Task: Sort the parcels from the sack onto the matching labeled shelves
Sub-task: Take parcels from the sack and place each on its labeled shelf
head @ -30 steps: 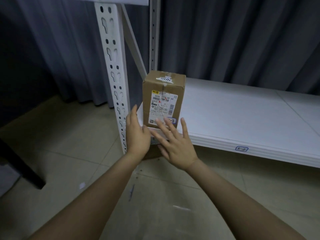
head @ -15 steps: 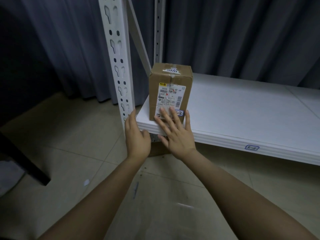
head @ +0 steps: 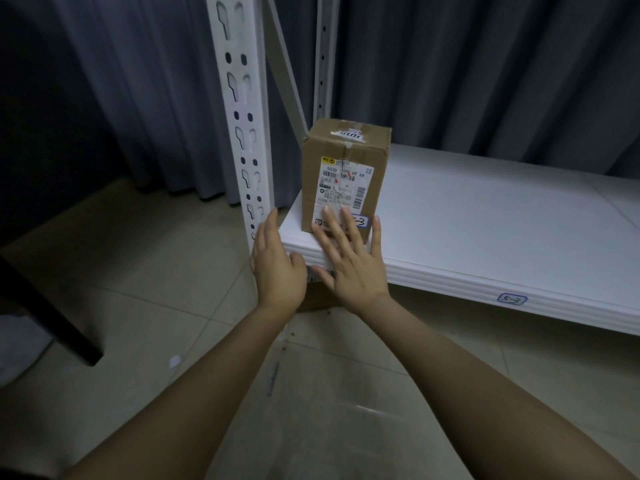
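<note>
A brown cardboard parcel (head: 346, 157) is seen standing upright on the left front corner of a white shelf (head: 485, 237), its long axis vertical and its labelled face turned toward the viewer. A white printed shipping label (head: 341, 188) with barcodes is stuck on that face, and clear tape is run over the top flaps. The right hand (head: 353, 268) is laid flat against the lower front of the parcel, fingers straight and spread, nothing being grasped. The left hand (head: 277, 268) is held at the shelf corner just left of the parcel, fingers straight and together; contact with the parcel cannot be told. A small blue-outlined tag (head: 512, 299) is fixed on the ribbed front edge of the shelf. A white slotted metal post (head: 242, 116) rises beside the corner, grey pleated curtains (head: 485, 64) hang behind, and beige floor tiles (head: 138, 271) lie below.
</note>
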